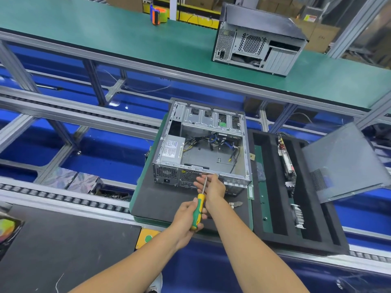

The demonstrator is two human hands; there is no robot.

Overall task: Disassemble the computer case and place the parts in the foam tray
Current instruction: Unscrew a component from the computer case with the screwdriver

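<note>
An open grey computer case [203,142] lies on a black mat [160,199], with its power supply [172,149] and loose cables [220,144] inside. My left hand [190,214] grips the green-and-yellow handle of a screwdriver [200,206]. Its shaft points up at the case's near rear panel. My right hand [213,187] is at that panel, fingers around the screwdriver's shaft near the tip. To the right lies the black foam tray [275,187], holding a green board [261,199] and upright cards [289,172] in its slots.
The case's side panel [342,161] leans on the tray's right edge. A second computer case [258,39] stands on the green upper shelf [127,34]. Another black mat [63,250] is at lower left. Small loose parts [234,205] lie on the mat near my right wrist.
</note>
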